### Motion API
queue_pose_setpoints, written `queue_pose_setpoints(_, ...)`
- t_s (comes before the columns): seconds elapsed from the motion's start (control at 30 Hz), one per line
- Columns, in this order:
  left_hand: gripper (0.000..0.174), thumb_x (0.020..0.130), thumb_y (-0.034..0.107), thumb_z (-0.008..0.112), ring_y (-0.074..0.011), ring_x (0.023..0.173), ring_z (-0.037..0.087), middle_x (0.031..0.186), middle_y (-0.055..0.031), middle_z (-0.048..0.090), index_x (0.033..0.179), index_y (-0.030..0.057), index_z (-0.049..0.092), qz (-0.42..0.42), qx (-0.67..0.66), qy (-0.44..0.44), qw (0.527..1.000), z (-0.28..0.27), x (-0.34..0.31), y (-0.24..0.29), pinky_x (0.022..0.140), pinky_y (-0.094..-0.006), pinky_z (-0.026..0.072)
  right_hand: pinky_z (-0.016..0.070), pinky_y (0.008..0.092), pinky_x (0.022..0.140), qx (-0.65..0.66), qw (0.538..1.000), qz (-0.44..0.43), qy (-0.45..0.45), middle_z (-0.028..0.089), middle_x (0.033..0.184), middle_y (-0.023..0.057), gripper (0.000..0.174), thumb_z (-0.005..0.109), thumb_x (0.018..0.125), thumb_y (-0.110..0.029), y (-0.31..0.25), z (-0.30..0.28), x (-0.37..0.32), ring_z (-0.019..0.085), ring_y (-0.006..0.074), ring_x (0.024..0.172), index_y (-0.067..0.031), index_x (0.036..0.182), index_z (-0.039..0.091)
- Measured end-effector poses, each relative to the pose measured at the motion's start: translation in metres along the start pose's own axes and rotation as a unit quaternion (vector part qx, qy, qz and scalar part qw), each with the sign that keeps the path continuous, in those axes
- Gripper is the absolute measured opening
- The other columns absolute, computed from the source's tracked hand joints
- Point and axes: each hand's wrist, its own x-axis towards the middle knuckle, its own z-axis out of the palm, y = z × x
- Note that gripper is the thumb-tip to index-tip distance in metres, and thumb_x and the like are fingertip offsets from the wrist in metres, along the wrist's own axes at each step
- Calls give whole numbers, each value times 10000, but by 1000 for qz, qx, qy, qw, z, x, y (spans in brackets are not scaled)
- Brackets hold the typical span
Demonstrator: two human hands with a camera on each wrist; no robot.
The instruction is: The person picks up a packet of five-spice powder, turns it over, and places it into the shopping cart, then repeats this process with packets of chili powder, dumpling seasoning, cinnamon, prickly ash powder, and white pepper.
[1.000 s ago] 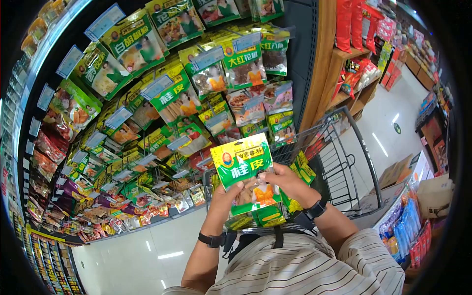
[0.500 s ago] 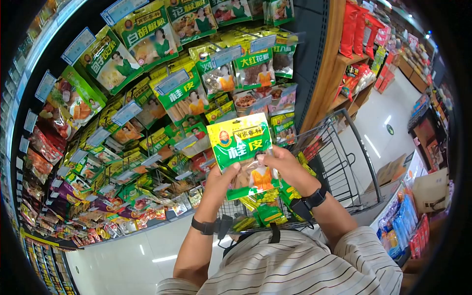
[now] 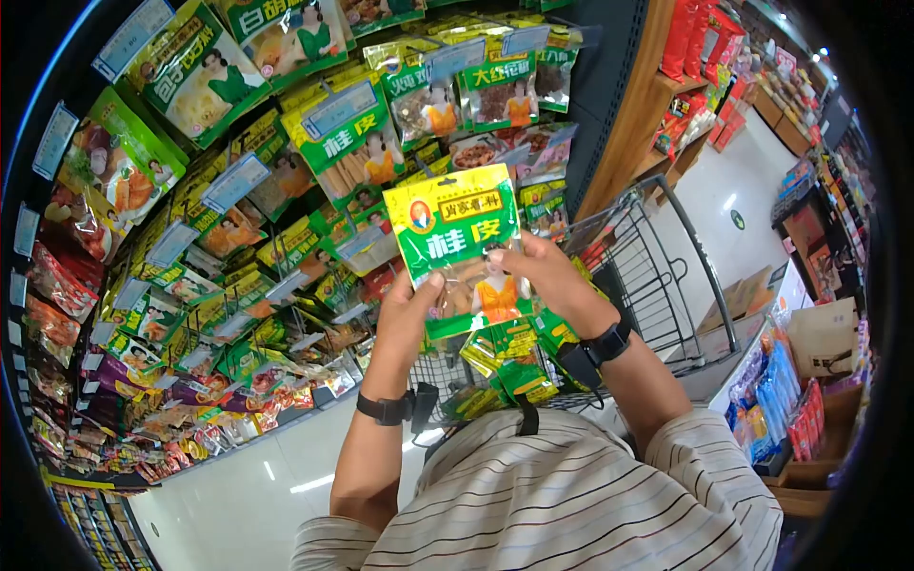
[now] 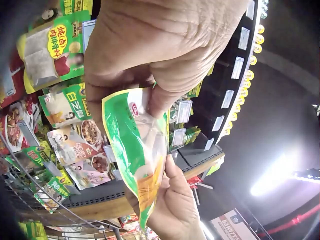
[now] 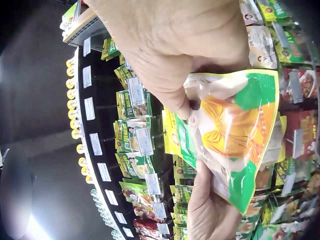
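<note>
A green and yellow spice packet with a clear window is held upright, its front toward the head view. My left hand pinches its lower left side, thumb on the front. On the opposite side my right hand grips the edge, thumb over the printed figure. The left wrist view shows the packet slightly bent beneath the left hand. In the right wrist view the packet hangs from the right hand. Fingers behind the packet are mostly hidden.
Racks of hanging packets with price tags fill the left and front. A shopping cart stands close ahead, with green packets in it below my hands. A wooden shelf and boxes are at the right.
Both hands and the packet have moved up in the head view, still held the same way. The rack's packets look larger and have shifted within the view.
</note>
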Motion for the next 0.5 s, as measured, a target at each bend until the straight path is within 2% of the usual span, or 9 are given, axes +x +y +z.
queue_pose_setpoints(0.13,320,976,233,624,-102,997,595,1136,-11,653,1236,48,594,-5,6,21,1000,-14,-1,4,875,-277,475,470,264,892,-15,1000,-17,-10,657,1099,26,324,620,959,-241,-8,17,2,592,94,1006,-24,1200,601)
queue_pose_setpoints(0.27,318,992,227,592,-99,1004,598,1123,-9,659,1258,52,598,-1,-25,21,999,-28,-2,6,832,-273,496,470,259,879,30,999,5,-17,661,1082,27,321,585,981,-276,13,16,20,592,88,996,-11,1158,623)
queue_pose_setpoints(0.37,323,993,226,589,-99,1012,595,1136,-8,653,1266,53,600,-17,-38,23,999,-37,-2,4,837,-274,495,469,260,868,51,998,25,-19,663,1070,28,320,590,978,-285,10,24,23,591,86,985,-11,1140,627)
queue_pose_setpoints(0.4,319,991,215,591,-98,1010,589,1153,-13,648,1263,49,598,-12,-42,34,998,-36,-2,7,864,-274,481,465,259,863,34,999,0,-17,662,1063,26,324,593,975,-291,14,25,27,589,86,971,-10,1131,630)
queue_pose_setpoints(0.5,322,987,204,593,-97,1008,585,1172,-16,642,1266,41,592,-8,-17,34,999,-44,-1,5,884,-268,465,463,255,855,19,1000,-2,-13,659,1056,22,332,598,970,-295,16,26,31,585,86,964,-7,1131,629)
